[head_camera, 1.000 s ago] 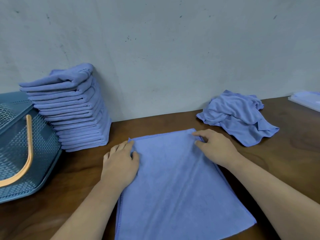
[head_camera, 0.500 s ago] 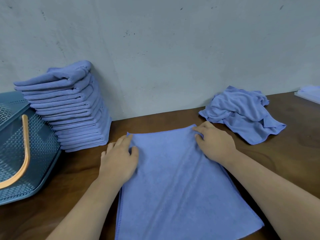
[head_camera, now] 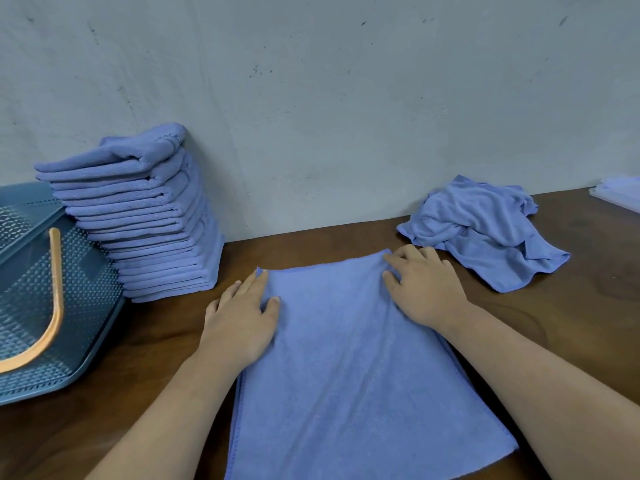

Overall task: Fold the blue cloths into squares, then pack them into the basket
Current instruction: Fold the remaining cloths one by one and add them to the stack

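Two hands, both on one flat blue cloth (head_camera: 346, 368) spread on the brown table (head_camera: 571, 323), centre running to 6 o'clock. Left hand (head_camera: 242, 320) lies flat, nothing grasped, fingers straight, pressing the cloth's far left corner at about 11 o'clock of the cloth. Right hand (head_camera: 424, 289) rests on the far right corner at about 1 o'clock, fingers spread and lightly bent, pressing, not clenched. One stack of folded cloths (head_camera: 149, 216) at 10 o'clock, against the wall (head_camera: 346, 116); well over a dozen layers, exact count unclear. One crumpled pile (head_camera: 481, 230) at 2 o'clock, near the right hand but apart; number of cloths in it can't tell. One teal basket (head_camera: 86, 306) at 9 o'clock, tilted, one orange handle (head_camera: 53, 299), touching the stack. One pale tray (head_camera: 620, 195) at 3 o'clock edge, cut off.
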`<state>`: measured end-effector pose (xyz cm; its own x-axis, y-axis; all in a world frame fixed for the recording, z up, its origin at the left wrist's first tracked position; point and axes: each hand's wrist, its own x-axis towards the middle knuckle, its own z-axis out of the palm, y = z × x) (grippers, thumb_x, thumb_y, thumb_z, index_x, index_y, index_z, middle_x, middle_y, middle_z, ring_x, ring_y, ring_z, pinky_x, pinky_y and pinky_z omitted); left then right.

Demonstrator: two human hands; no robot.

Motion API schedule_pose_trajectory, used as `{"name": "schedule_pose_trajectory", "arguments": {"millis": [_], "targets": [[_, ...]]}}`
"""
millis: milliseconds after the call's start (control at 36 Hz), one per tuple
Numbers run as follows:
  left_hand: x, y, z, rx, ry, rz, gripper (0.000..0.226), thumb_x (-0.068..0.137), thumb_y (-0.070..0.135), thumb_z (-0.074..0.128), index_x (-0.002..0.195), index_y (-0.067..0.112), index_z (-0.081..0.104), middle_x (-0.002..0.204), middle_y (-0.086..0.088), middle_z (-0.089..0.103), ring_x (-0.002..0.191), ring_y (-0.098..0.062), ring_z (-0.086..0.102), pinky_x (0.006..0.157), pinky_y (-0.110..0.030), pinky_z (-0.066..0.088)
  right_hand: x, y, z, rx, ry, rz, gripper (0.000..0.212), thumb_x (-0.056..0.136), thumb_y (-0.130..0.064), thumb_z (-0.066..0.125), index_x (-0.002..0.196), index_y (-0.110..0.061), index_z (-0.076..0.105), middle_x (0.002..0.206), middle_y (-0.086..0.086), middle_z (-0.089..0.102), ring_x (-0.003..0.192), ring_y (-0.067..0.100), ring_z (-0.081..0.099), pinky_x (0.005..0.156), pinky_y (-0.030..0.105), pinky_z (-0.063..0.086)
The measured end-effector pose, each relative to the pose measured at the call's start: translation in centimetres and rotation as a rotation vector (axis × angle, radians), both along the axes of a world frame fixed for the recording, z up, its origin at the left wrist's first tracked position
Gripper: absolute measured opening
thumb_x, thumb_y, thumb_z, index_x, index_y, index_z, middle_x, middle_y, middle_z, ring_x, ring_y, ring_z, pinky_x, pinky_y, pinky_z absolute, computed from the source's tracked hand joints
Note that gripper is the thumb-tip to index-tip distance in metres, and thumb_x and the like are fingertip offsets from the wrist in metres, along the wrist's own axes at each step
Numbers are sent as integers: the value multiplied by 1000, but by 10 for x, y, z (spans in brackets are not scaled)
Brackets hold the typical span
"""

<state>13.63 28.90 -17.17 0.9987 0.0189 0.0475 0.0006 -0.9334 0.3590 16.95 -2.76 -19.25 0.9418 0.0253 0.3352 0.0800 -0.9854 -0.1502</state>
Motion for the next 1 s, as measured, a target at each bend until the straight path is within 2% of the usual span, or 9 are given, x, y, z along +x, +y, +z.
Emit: {"name": "schedule_pose_trajectory", "arguments": {"millis": [83, 222, 389, 583, 694, 778, 861, 944, 1000], "targets": [[1, -1, 10, -115, -48, 28, 61, 108, 51, 33, 167, 40, 20, 173, 21, 16, 160, -14, 14, 127, -51, 16, -1, 2, 1, 3, 9, -8, 45, 106, -47, 42, 145, -30, 58, 136, -10, 55, 116, 22, 50, 89, 42, 44], [10, -2, 0, 32, 27, 11, 64, 108, 58, 24, 168, 39, 15, 175, 19, 11, 162, -12, 8, 129, -45, 9, -2, -1, 2, 3, -4, -12, 45, 106, -47, 42, 144, -29, 59, 137, -9, 55, 115, 22, 51, 88, 42, 44], [9, 0, -4, 36, 6, 24, 63, 108, 60, 25, 168, 40, 17, 174, 20, 13, 161, -10, 9, 129, -43, 9, -2, -1, 4, 1, 21, -14, 47, 106, -49, 41, 146, -31, 57, 139, -9, 55, 119, 22, 51, 90, 42, 44], [7, 2, -2, -54, -83, 150, 64, 107, 56, 37, 165, 29, 28, 171, 11, 29, 162, -19, 12, 128, -52, 17, -2, -6, 11, 139, 47, -29, 48, 107, -56, 42, 152, -41, 49, 132, -9, 59, 126, 22, 50, 98, 46, 43], [8, 4, 0, -158, -234, 188, 52, 107, 47, 46, 155, 25, 45, 159, 6, 46, 153, -23, 31, 122, -54, 29, -2, -8, 13, 204, 2, -52, 44, 109, -50, 44, 150, -38, 53, 141, -3, 60, 130, 25, 51, 102, 48, 44], [7, 4, 1, -253, -390, -1, 34, 106, 38, 52, 137, 28, 61, 139, 12, 60, 135, -15, 47, 113, -43, 42, -3, -6, 14, 231, -115, 14, 39, 109, -38, 48, 146, -34, 59, 142, -4, 61, 129, 27, 53, 100, 45, 45], [3, -2, 3, -232, -380, -306, 30, 106, 44, 50, 127, 34, 67, 126, 22, 65, 122, -5, 55, 108, -38, 46, -8, 0, 25, 348, -108, 249, 38, 106, -40, 52, 142, -33, 63, 141, -12, 63, 132, 17, 52, 107, 38, 43], [4, -8, -4, -93, -186, -420, 51, 104, 63, 45, 149, 40, 52, 156, 23, 48, 148, -2, 38, 124, -37, 32, -11, 7, 27, 194, 77, 458, 56, 98, -68, 47, 146, -42, 57, 155, -14, 52, 145, 9, 43, 120, 42, 35], [4, -8, -8, 9, -87, -380, 64, 102, 73, 39, 159, 46, 37, 170, 21, 26, 159, -4, 15, 131, -37, 15, -12, 8, 23, 64, 249, 464, 70, 94, -83, 38, 157, -51, 38, 171, -13, 27, 159, 9, 19, 129, 41, 18]]}}
